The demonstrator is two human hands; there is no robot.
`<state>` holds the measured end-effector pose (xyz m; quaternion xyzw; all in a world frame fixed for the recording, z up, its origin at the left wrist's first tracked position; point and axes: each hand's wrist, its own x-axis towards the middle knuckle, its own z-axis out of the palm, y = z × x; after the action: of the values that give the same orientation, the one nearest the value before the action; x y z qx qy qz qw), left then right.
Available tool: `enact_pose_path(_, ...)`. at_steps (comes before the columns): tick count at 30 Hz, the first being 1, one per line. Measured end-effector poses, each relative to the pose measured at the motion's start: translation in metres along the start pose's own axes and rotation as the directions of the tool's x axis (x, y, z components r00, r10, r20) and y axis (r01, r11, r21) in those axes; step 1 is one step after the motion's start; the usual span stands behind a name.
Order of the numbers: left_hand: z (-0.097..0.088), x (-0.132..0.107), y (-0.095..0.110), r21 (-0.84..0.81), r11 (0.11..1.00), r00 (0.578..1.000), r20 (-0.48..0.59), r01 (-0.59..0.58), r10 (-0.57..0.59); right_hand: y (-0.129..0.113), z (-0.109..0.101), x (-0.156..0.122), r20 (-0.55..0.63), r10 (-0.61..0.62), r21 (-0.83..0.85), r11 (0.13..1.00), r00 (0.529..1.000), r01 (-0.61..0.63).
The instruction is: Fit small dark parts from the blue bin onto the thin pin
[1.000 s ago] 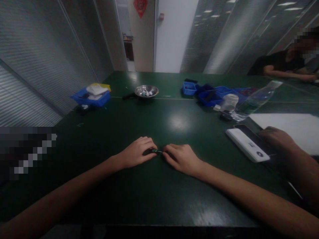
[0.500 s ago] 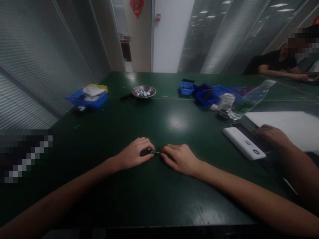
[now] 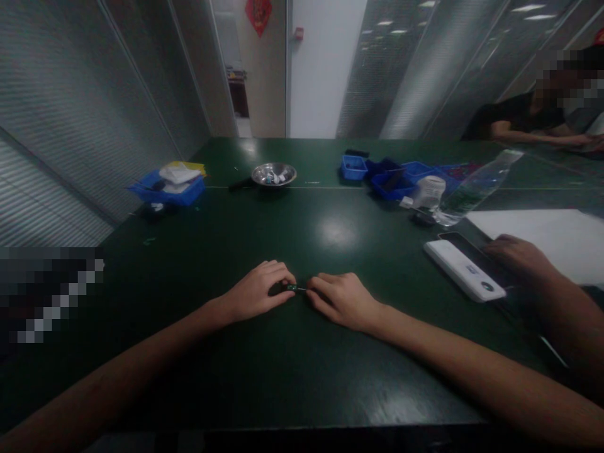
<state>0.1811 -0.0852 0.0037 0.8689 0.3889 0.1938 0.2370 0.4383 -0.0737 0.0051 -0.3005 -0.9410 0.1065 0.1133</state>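
Observation:
Both my hands rest on the dark green table [image 3: 292, 371], close together near its middle. My left hand [image 3: 257, 294] has its fingers curled and pinched on a small dark green part [image 3: 292, 288]. My right hand [image 3: 342, 299] is also closed, its fingertips pinching a thin piece that meets the same small part from the right. What exactly the part is I cannot make out in the dim light.
Another person's hand [image 3: 519, 259] lies on a phone beside a white power bank [image 3: 465, 279] at the right. Farther back stand a metal bowl [image 3: 274, 174], blue bins [image 3: 167, 187] [image 3: 391, 176], a plastic bottle [image 3: 472, 189] and white paper [image 3: 552, 239]. A seated person [image 3: 542, 119] is at the far right.

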Motion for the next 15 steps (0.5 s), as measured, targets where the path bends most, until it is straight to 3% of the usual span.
enact_pose_path(15, 0.0054, 0.0026, 0.0040, -0.036, 0.999, 1.000, 0.016, -0.014, 0.014, -0.0020, -0.0004, 0.0008, 0.005, -0.004, 0.011, 1.000, 1.000, 0.004)
